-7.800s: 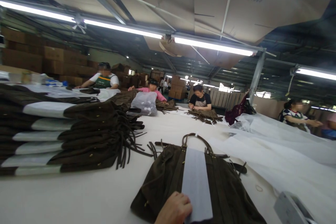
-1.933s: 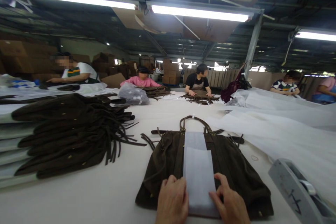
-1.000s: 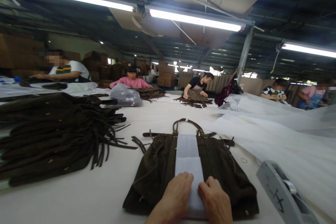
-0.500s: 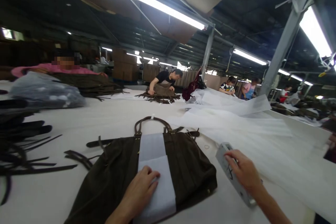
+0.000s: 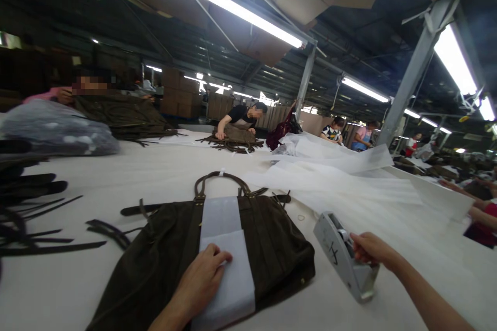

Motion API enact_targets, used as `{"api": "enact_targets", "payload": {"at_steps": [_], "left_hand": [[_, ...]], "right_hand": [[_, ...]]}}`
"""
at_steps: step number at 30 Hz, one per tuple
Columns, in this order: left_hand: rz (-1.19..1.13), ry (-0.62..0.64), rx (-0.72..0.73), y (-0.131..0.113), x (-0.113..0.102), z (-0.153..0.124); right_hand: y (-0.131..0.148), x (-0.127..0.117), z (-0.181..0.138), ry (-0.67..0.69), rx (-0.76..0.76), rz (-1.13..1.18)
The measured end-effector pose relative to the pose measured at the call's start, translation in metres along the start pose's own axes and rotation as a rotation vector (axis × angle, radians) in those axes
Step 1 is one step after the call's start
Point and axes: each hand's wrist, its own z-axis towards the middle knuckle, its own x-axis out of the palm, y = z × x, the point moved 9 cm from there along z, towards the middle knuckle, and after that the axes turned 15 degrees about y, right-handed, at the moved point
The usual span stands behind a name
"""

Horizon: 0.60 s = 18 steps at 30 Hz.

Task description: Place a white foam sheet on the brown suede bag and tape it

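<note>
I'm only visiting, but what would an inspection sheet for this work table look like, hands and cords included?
Surface: pale table, bare around the near edge.
Job's things: dark brown bag lying flat, handle pointing away; white paper strip down its middle; grey dispenser to the right.
Clutter: dark straps at left; filled plastic bag; rumpled white sheets; small loop.
Hands: left hand rests on the strip; right hand at the dispenser, grip unclear.
Cables: apparent cord hanging by a light; on the table, nothing seen.
Surroundings: co-workers, cartons, ceiling light, grey post.
</note>
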Motion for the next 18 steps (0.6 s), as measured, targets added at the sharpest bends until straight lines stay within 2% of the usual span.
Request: {"api": "enact_targets", "payload": {"at_steps": [5,9,11,14,18], "left_hand": [[-0.002,-0.013,0.028,0.004,0.002,0.005],[0.016,-0.006,0.030,0.005,0.002,0.009],[0.033,-0.002,0.024,0.004,0.003,0.010],[0.065,-0.007,0.022,0.002,0.004,0.010],[0.126,-0.025,0.026,-0.001,0.007,0.010]], "right_hand": [[0.018,-0.005,-0.018,0.023,-0.050,0.049],[0.033,-0.026,-0.046,-0.057,-0.113,0.042],[0.031,-0.038,-0.064,-0.111,-0.116,0.040],[0.009,-0.036,-0.082,-0.116,-0.078,0.022],[-0.046,-0.004,-0.081,-0.082,0.008,0.074]]}}
